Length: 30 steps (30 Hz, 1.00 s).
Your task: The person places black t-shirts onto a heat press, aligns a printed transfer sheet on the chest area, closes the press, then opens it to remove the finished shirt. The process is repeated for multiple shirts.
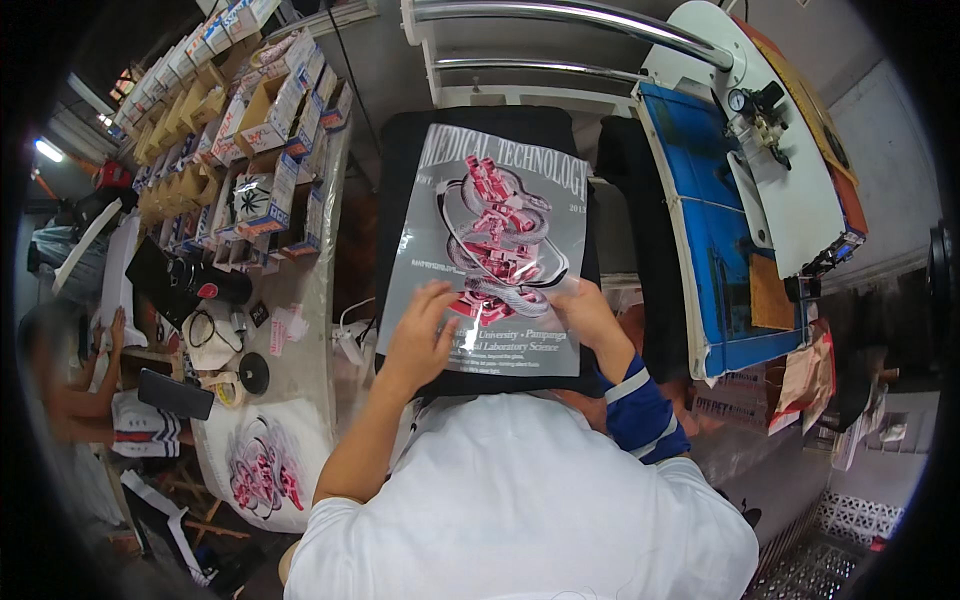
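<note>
A grey, glossy, see-through film sheet [425, 250] with a pink and white microscope-and-snake design and white lettering lies over a black garment [545, 122], which is spread on a flat support in front of me. My left hand [425, 335] is over the sheet's lower left part, fingers apart and slightly blurred; whether they touch it is unclear. At the sheet's lower right edge, my right hand [588, 312] has its fingers bent around the margin, seeming to grip it. A blue sleeve with grey bands covers my right forearm.
Chrome bars [570, 15] cross beyond the sheet. A blue-topped press part [685, 210] with a gauge stands at right, beside more black cloth. Stacked cardboard boxes [265, 115] fill the left bench. A white shirt [265, 460] with a similar print hangs below; another person [80, 400] is at far left.
</note>
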Each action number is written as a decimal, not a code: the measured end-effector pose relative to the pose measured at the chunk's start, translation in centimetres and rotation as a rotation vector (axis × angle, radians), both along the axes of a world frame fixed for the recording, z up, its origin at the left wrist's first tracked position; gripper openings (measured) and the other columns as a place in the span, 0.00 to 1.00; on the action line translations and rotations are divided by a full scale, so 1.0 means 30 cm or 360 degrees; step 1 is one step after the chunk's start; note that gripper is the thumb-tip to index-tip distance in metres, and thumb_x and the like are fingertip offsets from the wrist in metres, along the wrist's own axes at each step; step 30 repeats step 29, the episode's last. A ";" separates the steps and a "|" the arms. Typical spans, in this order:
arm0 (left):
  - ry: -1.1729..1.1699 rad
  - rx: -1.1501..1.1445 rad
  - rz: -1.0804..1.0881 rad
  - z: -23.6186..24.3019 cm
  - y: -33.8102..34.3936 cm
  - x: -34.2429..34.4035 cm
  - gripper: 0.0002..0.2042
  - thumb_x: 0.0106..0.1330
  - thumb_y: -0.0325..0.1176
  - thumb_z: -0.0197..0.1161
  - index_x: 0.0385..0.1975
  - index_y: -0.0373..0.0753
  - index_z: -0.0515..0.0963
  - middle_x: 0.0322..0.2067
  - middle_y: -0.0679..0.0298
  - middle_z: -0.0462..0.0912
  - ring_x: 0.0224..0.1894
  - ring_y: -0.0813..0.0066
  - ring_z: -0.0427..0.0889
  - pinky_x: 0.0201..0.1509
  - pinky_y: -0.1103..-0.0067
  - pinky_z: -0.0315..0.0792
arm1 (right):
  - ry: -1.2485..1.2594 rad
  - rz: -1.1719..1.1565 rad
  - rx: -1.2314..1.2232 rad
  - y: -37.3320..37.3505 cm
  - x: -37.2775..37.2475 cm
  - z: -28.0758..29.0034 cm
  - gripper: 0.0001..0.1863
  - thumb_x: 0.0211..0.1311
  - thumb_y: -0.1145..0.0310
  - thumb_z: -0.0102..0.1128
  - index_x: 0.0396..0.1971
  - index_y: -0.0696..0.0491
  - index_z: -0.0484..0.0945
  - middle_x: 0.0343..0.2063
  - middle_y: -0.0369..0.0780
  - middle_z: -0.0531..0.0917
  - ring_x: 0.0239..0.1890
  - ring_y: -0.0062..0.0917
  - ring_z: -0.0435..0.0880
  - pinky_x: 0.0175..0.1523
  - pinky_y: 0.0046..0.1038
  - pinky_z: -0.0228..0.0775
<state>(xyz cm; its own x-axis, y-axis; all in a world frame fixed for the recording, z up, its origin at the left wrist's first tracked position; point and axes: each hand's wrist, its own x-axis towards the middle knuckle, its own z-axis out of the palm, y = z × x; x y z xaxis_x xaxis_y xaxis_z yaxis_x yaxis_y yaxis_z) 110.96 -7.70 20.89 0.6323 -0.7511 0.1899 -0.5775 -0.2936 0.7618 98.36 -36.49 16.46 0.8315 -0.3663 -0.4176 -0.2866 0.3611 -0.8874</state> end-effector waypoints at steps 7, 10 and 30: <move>-0.0584 0.0547 0.0203 -0.199 0.084 0.101 0.32 0.68 0.46 0.68 0.69 0.39 0.72 0.75 0.46 0.63 0.79 0.38 0.54 0.81 0.46 0.44 | 0.0158 -0.0060 -0.1940 -0.058 -0.009 0.057 0.24 0.63 0.66 0.69 0.56 0.61 0.79 0.52 0.50 0.85 0.52 0.41 0.85 0.56 0.40 0.76; -0.0623 0.0465 0.0197 -0.214 0.063 0.128 0.31 0.68 0.46 0.68 0.69 0.39 0.73 0.74 0.46 0.63 0.78 0.38 0.55 0.81 0.45 0.44 | 0.0039 0.0283 -0.2301 -0.011 -0.075 0.025 0.31 0.62 0.57 0.69 0.61 0.58 0.77 0.66 0.52 0.74 0.71 0.49 0.69 0.74 0.52 0.57; -0.0917 0.0257 0.0135 -0.292 -0.843 0.960 0.22 0.69 0.33 0.63 0.62 0.37 0.76 0.63 0.53 0.76 0.67 0.53 0.72 0.78 0.44 0.54 | 0.0111 0.0405 -0.2296 -0.041 -0.004 -0.022 0.36 0.58 0.49 0.71 0.63 0.52 0.78 0.69 0.49 0.72 0.76 0.51 0.62 0.79 0.59 0.44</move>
